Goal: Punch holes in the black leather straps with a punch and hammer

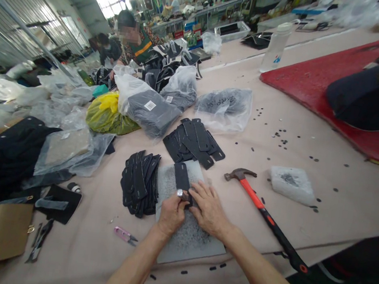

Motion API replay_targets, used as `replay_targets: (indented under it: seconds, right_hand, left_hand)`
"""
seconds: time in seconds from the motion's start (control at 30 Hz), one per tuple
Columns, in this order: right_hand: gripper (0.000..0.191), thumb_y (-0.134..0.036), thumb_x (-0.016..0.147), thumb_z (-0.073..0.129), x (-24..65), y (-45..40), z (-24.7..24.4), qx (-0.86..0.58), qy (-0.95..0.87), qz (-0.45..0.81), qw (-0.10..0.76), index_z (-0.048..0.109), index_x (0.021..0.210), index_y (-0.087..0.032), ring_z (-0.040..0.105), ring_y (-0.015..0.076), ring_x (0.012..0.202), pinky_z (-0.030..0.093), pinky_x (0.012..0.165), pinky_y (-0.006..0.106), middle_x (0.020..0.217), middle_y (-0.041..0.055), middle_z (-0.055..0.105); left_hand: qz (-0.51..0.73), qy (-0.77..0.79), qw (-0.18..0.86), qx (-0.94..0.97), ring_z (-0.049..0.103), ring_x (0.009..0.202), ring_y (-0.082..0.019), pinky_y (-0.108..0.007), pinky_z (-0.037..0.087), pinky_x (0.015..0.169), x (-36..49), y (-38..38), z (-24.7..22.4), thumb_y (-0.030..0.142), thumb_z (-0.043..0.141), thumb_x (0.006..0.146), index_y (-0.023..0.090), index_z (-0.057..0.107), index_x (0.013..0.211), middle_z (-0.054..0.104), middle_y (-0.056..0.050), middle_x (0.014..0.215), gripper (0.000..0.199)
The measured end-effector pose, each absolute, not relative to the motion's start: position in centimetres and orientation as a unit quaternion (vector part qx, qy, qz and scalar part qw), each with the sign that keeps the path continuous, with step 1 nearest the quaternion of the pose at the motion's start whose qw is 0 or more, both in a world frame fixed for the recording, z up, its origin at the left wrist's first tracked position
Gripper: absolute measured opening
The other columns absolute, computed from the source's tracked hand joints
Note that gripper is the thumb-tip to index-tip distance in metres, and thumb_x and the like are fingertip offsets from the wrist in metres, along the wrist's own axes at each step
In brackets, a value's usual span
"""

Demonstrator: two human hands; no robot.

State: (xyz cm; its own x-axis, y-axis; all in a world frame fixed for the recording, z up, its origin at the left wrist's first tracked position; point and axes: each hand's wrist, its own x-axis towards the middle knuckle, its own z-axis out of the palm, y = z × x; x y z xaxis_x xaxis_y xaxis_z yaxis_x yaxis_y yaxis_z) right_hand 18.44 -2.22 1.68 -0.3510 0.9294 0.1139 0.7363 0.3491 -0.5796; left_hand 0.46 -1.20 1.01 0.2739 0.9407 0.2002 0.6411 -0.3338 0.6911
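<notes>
A black strip (pixel 181 176) lies on a speckled white cutting board (pixel 168 246). My left hand (pixel 171 214) is closed around a metal punch (pixel 180 193), its shiny round top showing above the fist; its lower end is hidden by my fingers. My right hand (pixel 209 209) lies with fingers stretched over the strip, beside the punch. Left of the board is a stack of black strips (pixel 139 183), and beyond it a loose pile of similar strips (pixel 195 140). A claw hammer (pixel 264 212) with a red and black handle rests to the right.
Pink thread snips (pixel 124 235) lie near the left stack. A white block (pixel 292 184) and small black oval scraps (pixel 282 141) sit to the right. Plastic-wrapped bags (pixel 152 109), a clear bottle (pixel 276 48) and a red sheet (pixel 298 86) stand farther off. A person (pixel 133 37) works across the table.
</notes>
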Motion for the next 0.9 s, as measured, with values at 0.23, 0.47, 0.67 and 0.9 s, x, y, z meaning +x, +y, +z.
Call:
replay_targets:
  seconds: [0.23, 0.47, 0.67, 0.9]
  right_hand:
    - [0.038, -0.029, 0.088, 0.048, 26.2, -5.1, 2.8, -0.728, -0.673, 0.038, 0.125, 0.054, 0.12, -0.01, 0.053, 0.0383, 0.109, 0.045, 0.084, 0.05, 0.124, 0.0241, 0.054]
    - [0.01, -0.029, 0.077, 0.053, 31.4, -5.8, 2.0, -0.793, -0.497, 0.325, 0.137, 0.054, 0.08, -0.02, 0.059, 0.0228, 0.065, 0.045, 0.057, 0.033, 0.071, 0.0066, 0.058]
    - [0.02, -0.039, 0.078, 0.051, 27.4, -6.1, 5.3, -0.669, -0.266, 0.639, 0.271, 0.043, 0.07, -0.022, 0.036, 0.0078, 0.039, 0.036, 0.038, 0.021, 0.057, -0.006, 0.04]
    - [0.041, -0.063, 0.09, 0.04, 24.3, -6.4, 16.9, -0.651, -0.547, 0.368, 0.376, 0.052, 0.085, -0.024, 0.039, 0.0117, 0.041, 0.031, 0.037, 0.024, 0.055, -0.0054, 0.042]
  left_hand:
    - [0.328, 0.527, 0.235, 0.748, 0.068, 0.095, -0.022, -0.034, 0.054, 0.087, 0.4, -1.4, 0.2, 0.014, 0.051, 0.085, 0.021, 0.064, 0.1, 0.072, -0.008, 0.1, 0.021]
    - [0.318, 0.536, 0.245, 0.743, 0.068, 0.083, -0.02, -0.03, 0.052, 0.076, 0.4, -1.6, 0.8, 0.013, 0.054, 0.084, 0.021, 0.063, 0.091, 0.07, -0.005, 0.083, 0.014]
    - [0.339, 0.53, 0.227, 0.743, 0.064, 0.071, -0.018, -0.026, 0.046, 0.064, 0.4, -1.9, 1.4, 0.009, 0.054, 0.081, 0.022, 0.061, 0.084, 0.066, -0.002, 0.074, 0.014]
    - [0.331, 0.53, 0.222, 0.748, 0.064, 0.072, -0.018, -0.026, 0.043, 0.063, 0.5, -1.8, 1.2, 0.008, 0.054, 0.081, 0.022, 0.059, 0.085, 0.067, -0.001, 0.076, 0.015]
